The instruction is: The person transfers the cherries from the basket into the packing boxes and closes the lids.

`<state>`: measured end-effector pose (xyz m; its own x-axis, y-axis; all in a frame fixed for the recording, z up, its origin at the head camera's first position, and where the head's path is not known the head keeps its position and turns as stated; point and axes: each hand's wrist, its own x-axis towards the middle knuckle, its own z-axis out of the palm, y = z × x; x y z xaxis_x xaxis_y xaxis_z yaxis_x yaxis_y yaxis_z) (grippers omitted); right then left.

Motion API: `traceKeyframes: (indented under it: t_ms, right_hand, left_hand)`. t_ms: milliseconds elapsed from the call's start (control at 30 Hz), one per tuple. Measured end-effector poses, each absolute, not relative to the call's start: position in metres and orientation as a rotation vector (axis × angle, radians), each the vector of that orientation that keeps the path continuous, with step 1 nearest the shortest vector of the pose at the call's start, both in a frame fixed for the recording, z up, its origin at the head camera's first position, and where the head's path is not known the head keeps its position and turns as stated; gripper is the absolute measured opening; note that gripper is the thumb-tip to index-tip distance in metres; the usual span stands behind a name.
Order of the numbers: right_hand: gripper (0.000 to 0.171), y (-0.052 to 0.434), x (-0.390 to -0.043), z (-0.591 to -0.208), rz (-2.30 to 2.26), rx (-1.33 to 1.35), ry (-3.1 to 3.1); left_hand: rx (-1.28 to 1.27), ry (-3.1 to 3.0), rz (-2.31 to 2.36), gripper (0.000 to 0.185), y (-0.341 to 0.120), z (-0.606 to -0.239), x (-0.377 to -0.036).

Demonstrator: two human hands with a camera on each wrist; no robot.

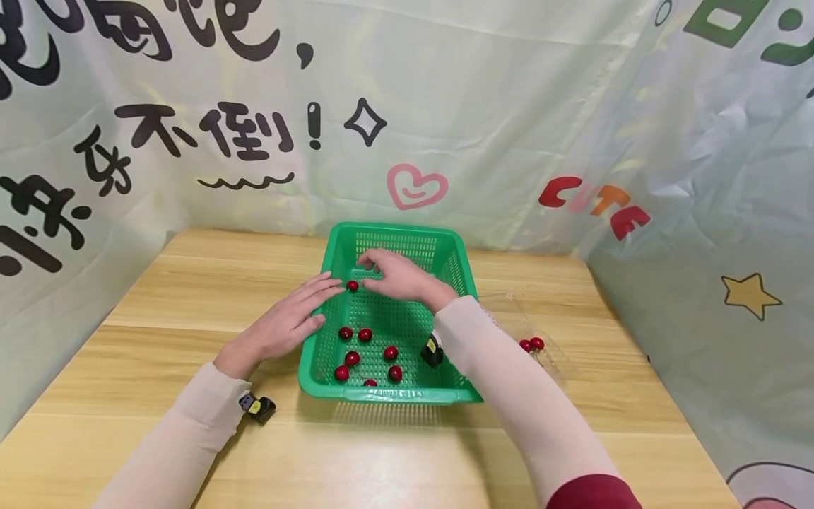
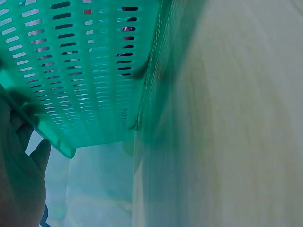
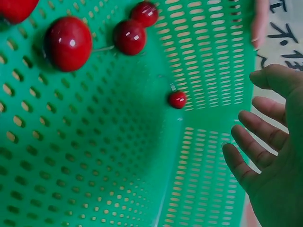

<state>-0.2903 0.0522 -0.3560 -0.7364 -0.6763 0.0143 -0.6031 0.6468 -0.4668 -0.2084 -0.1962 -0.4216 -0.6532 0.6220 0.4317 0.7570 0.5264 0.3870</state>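
1. One wooden table [image 1: 191, 297] carries everything. It stands in a corner of printed cloth backdrop [image 1: 509, 106], which closes off the back and the right side.

2. Near the table's middle sits a green perforated basket [image 1: 388, 392]. Its long axis runs away from the person, with one short wall toward them and the other toward the backdrop. Lying that way, it lets both forearms come in over the near corners.

3. The left hand [image 1: 289, 322] lies flat with its fingers straight along the outside of the basket's left wall, fingertips at the rim. It grips nothing; my judgement is that it steadies the basket. The left wrist view shows only that wall close up and blurred.

4. The right hand [image 1: 397, 272] is inside the basket over its far half, palm down. Its fingers are spread and relaxed, and the right wrist view shows the palm [image 3: 274, 170] holding nothing.

5. A clear plastic tray [image 1: 547, 353] lies just right of the basket, with two cherries in it.

6. Red cherries [image 1: 365, 336] lie scattered on the basket floor, mostly toward the near end. One lone cherry [image 1: 352, 285] sits by the left wall, between the two hands. It is round, so it has no long axis, and its stem is too fine to tell which way it points.
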Motion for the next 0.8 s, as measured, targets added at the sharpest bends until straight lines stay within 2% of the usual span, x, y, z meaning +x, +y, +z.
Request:
traceKeyframes:
  t_ms: [433, 800]
  right_hand:
    - [0.044, 0.040, -0.312, -0.382, -0.584, -0.965, 2.733]
    - [0.044, 0.033, -0.316, -0.397, -0.459, -0.929, 2.724]
  left_hand:
    - [-1.156, -2.533, -0.808, 0.048, -0.196, -0.420, -0.206]
    - [-1.159, -2.533, -0.829, 0.048, -0.195, -0.421, -0.206]
